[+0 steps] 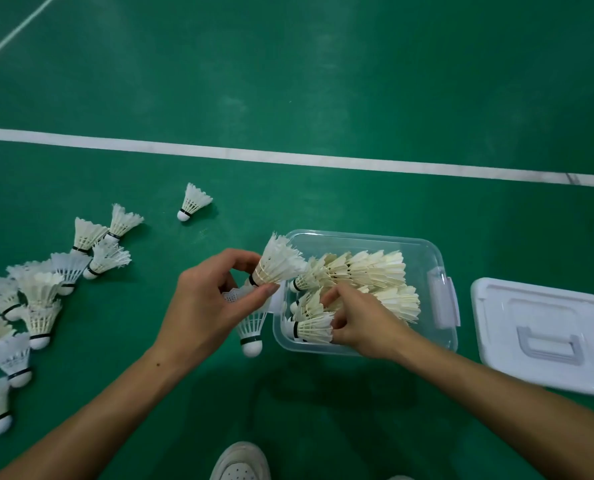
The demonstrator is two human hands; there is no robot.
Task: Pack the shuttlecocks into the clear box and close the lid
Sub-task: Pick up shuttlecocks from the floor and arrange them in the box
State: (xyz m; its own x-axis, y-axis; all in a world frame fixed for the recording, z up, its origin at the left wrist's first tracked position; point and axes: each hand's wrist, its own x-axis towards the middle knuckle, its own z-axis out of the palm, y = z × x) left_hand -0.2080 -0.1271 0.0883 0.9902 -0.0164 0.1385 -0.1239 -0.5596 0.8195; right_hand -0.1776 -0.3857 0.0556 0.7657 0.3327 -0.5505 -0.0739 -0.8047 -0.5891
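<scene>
Meanwhile, shuttlecocks go into the box

Left hand (212,303) pinches a feather shuttlecock (278,263) by its base, just left of the clear box (437,258). Right hand (364,323), fingers curled, grips a shuttlecock (311,329) inside the box among others. Loose shuttlecocks (39,292) lie far left; the white lid (545,334) rests right on the green floor (323,81).

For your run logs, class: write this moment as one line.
left hand: holds shuttlecock | right hand: in clear box | lid: off
</scene>
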